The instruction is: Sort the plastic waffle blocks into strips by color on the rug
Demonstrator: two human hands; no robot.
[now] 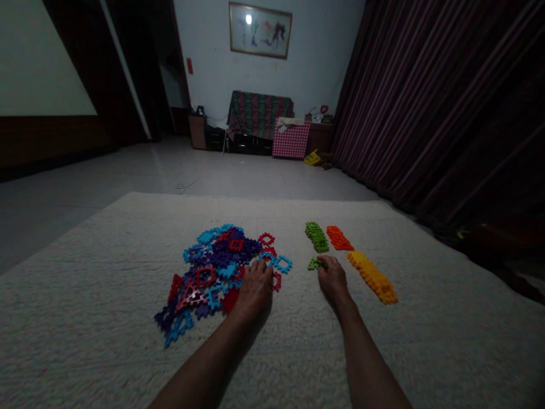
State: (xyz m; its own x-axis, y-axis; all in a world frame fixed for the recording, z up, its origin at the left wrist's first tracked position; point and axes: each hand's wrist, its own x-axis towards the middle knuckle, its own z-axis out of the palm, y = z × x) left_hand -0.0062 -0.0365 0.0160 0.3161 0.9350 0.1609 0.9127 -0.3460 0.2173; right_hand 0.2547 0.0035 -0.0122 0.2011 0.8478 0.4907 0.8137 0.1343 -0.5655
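My right hand [334, 278] has its fingers closed at the edge of a small green interlocking toy piece [314, 263], low over the pale mat. Just beyond it lies a row of green pieces [317, 236] stacked against each other. My left hand [256, 283] rests at the right side of a mixed pile, fingers extended down onto the pieces; the fingertips partly hide what they touch. The pile holds purple pieces [221, 253], light blue pieces [215, 295] and red pieces [204, 276], many with notched edges and open centres. A loose light blue frame piece [283, 263] lies right of those fingers.
Orange pieces [339, 238] and a longer row of yellow pieces [372, 277] lie to the right of my right hand. The mat [128, 244] ends before the tiled floor [238, 176]. Dark curtains [409, 102] hang at the right; a checked cloth [291, 139] covers something by the wall.
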